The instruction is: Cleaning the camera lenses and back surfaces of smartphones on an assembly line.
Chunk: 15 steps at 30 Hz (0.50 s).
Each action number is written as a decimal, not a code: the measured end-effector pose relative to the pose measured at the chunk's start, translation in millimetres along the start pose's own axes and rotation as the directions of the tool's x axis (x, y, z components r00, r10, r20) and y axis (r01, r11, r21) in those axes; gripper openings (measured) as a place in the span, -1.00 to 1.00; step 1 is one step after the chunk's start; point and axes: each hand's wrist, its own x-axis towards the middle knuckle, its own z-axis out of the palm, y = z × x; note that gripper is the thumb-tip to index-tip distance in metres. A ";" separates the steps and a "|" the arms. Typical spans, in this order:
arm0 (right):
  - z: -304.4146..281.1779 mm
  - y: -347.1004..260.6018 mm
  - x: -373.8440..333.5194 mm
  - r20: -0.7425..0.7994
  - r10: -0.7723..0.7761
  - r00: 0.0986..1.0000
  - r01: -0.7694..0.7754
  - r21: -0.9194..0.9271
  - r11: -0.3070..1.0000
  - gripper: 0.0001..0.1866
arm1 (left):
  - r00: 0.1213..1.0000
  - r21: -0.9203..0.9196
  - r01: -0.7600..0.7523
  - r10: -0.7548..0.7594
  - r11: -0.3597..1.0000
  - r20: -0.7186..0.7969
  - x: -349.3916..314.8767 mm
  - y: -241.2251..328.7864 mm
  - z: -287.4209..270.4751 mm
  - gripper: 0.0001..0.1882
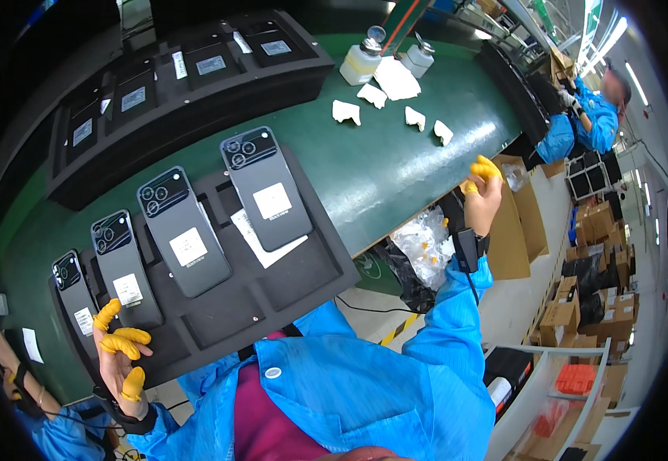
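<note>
Several dark smartphones with triple-lens camera blocks lie face down in a black foam tray [303,296]. Each back carries a white label. The rightmost phone [284,207] lies partly over a white paper slip [245,227]; beside it is another phone [212,269]. My left hand [122,357], wearing yellow finger cots, is over the tray's near left corner, close to the lower end of a third phone [145,300]. Its fingers are apart and hold nothing. My right hand [484,203], also in yellow cots, is off the bench's right edge, near a bin bag, with thumb and fingers apart.
Behind stands a second black foam tray [195,115] with labelled dark pieces. Pump bottles [361,65] and crumpled white wipes [345,112] lie on the green bench [395,169]. Clear plastic waste [426,238] and a carton [510,230] are at right. Other people work at both sides.
</note>
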 end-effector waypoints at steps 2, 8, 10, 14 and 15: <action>23.7 -51.8 21.2 0.163 -0.182 0.970 0.203 -0.118 0.972 -0.64 | 1.000 -0.026 0.019 -0.019 0.999 0.005 -2.9 -1.9 -3.9 -0.43; 111.9 -68.8 74.4 0.478 -0.164 0.863 0.201 -0.029 0.979 -0.73 | 0.996 0.002 0.025 -0.025 1.000 -0.088 -9.9 11.9 1.7 -0.61; 141.0 -42.0 92.9 0.532 -0.167 0.830 0.292 -0.160 0.943 -0.75 | 0.993 -0.049 0.053 -0.058 0.997 -0.100 -9.4 12.1 3.2 -0.66; 177.4 -22.1 103.2 0.596 -0.144 0.790 0.423 -0.361 0.831 -0.76 | 0.989 -0.061 0.112 -0.117 0.992 -0.087 -9.7 13.1 2.3 -0.64; 186.6 -2.6 105.8 0.624 -0.109 0.774 0.470 -0.452 0.758 -0.78 | 0.989 -0.060 0.106 -0.112 0.993 -0.097 -8.4 15.8 3.2 -0.64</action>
